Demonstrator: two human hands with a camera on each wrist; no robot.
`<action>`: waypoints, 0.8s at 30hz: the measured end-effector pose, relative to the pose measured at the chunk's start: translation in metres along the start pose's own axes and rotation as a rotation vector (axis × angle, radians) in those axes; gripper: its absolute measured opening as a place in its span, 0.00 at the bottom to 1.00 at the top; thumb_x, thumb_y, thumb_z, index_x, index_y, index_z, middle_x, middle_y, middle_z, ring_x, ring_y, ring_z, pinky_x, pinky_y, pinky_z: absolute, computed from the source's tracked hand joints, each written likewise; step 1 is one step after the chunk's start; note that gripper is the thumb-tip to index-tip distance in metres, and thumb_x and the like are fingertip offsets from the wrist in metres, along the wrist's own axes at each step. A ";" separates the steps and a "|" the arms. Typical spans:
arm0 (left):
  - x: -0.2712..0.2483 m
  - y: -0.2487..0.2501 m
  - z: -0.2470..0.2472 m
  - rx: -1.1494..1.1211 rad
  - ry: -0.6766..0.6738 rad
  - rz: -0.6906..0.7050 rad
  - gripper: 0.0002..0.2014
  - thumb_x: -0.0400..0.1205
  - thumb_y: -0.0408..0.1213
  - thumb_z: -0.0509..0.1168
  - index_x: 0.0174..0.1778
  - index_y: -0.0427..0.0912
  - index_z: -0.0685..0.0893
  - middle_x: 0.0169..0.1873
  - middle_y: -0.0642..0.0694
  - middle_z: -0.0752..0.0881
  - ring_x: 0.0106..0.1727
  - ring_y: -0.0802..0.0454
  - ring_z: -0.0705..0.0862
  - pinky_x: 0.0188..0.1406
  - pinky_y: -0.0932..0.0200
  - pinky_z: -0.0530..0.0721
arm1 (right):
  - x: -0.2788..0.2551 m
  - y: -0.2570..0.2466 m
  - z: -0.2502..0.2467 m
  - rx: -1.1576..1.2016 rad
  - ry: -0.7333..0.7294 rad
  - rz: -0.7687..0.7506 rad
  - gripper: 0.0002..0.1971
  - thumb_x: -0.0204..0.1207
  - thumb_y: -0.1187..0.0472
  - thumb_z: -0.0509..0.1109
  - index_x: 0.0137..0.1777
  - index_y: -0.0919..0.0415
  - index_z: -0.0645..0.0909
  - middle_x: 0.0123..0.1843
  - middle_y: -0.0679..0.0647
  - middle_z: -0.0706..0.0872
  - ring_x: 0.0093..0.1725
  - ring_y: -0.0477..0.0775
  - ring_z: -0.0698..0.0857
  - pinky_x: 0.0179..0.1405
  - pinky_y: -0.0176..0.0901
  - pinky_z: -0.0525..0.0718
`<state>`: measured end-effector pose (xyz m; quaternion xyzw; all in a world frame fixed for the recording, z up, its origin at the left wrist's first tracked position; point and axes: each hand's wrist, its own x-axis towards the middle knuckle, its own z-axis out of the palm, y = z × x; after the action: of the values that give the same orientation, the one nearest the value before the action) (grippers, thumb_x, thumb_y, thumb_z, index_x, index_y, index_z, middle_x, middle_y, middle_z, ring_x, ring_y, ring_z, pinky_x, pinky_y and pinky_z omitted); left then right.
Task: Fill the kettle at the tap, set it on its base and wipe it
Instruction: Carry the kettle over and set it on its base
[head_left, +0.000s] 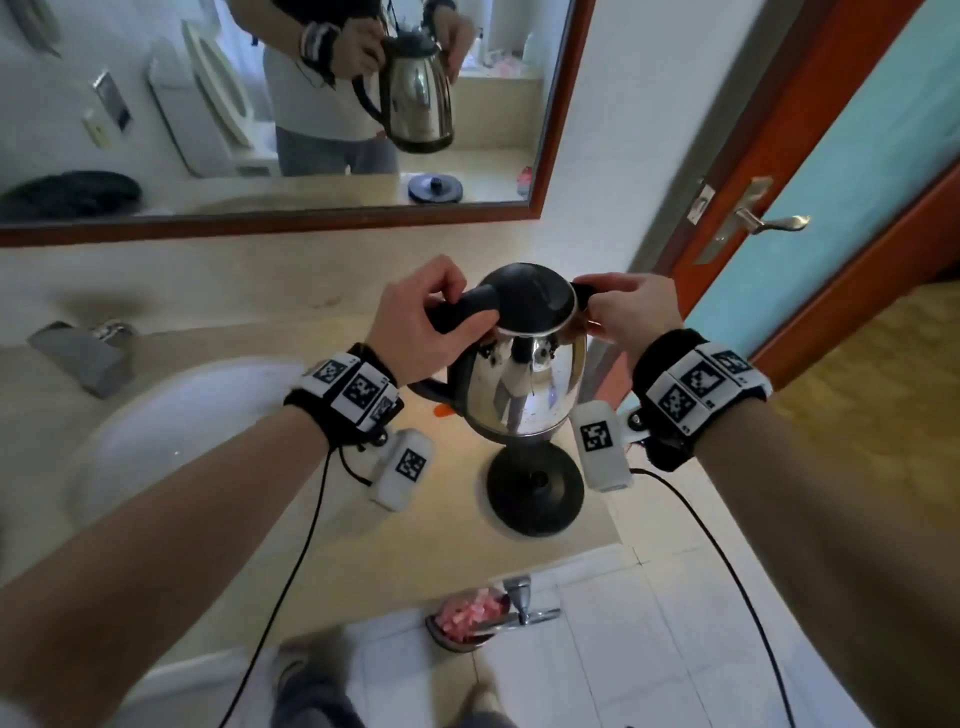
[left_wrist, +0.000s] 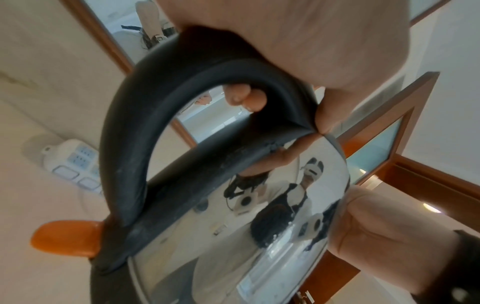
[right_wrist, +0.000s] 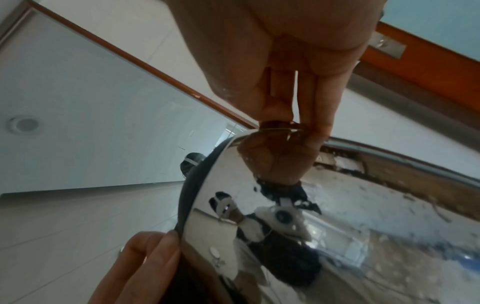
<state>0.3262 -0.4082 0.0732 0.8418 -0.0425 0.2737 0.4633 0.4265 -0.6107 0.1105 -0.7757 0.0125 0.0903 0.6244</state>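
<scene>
Kettle (head_left: 522, 384) hangs above its base (head_left: 535, 488) because our left hand (head_left: 415, 322) curls round the handle (head_left: 462, 312) while our right hand (head_left: 631, 317) pinches the spout side, steadying it.

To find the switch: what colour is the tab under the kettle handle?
Orange tab, clearest in the left wrist view.

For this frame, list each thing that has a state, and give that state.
kettle: held in the air above its base, lid closed
base: on the counter, nothing on it
left hand: grips the kettle's handle
right hand: holds the kettle at the spout side
door: open
</scene>
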 end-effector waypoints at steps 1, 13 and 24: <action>-0.007 0.001 0.014 -0.002 0.004 -0.009 0.16 0.74 0.39 0.75 0.40 0.38 0.73 0.35 0.43 0.81 0.35 0.42 0.86 0.32 0.54 0.89 | 0.000 0.012 -0.010 0.000 -0.003 0.007 0.19 0.66 0.81 0.63 0.46 0.64 0.90 0.45 0.65 0.92 0.43 0.62 0.93 0.46 0.51 0.92; -0.092 -0.024 0.126 0.137 -0.029 -0.019 0.17 0.71 0.41 0.76 0.34 0.36 0.75 0.27 0.53 0.75 0.27 0.58 0.69 0.31 0.79 0.69 | 0.003 0.143 -0.073 -0.049 -0.024 0.107 0.20 0.68 0.78 0.64 0.52 0.63 0.91 0.44 0.58 0.93 0.46 0.59 0.93 0.48 0.50 0.92; -0.109 -0.041 0.117 0.214 -0.106 0.011 0.18 0.74 0.43 0.73 0.32 0.35 0.73 0.26 0.45 0.74 0.26 0.49 0.71 0.29 0.70 0.70 | -0.004 0.166 -0.057 0.033 -0.039 0.118 0.20 0.70 0.80 0.63 0.52 0.64 0.91 0.44 0.57 0.93 0.41 0.52 0.91 0.43 0.35 0.89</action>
<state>0.2966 -0.4990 -0.0612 0.8996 -0.0421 0.2342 0.3663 0.4072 -0.7030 -0.0379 -0.7614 0.0476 0.1417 0.6308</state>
